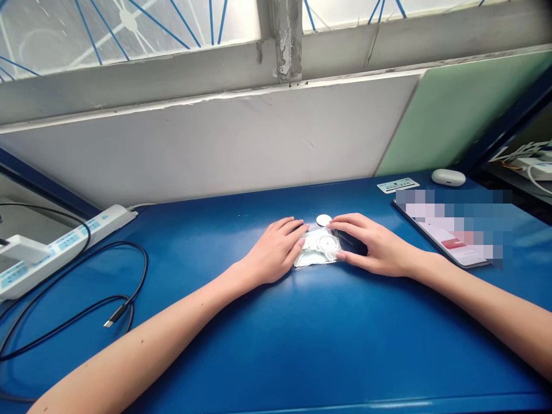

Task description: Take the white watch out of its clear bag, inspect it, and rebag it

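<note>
A small shiny clear-and-silver packet (317, 259) lies flat on the blue table (276, 345), with a white round item showing in its right part. Just beyond its far edge is a flat white disc (324, 220). My left hand (278, 250) rests palm down at the packet's left side, fingers stretched out and fingertips on its edge. On the opposite side, my right hand (373, 244) has its thumb and fingers apart. Its thumb tip touches the packet's right edge, and its forefinger tip is at the far right corner, close to the disc.
A tablet-like device (448, 236), partly blurred out, lies at the right. Behind it are a card (397, 184) and a white earbud case (448, 177). A power strip (69, 247) and a black cable (144, 264) occupy the left. A pale wall panel (215, 149) borders the back.
</note>
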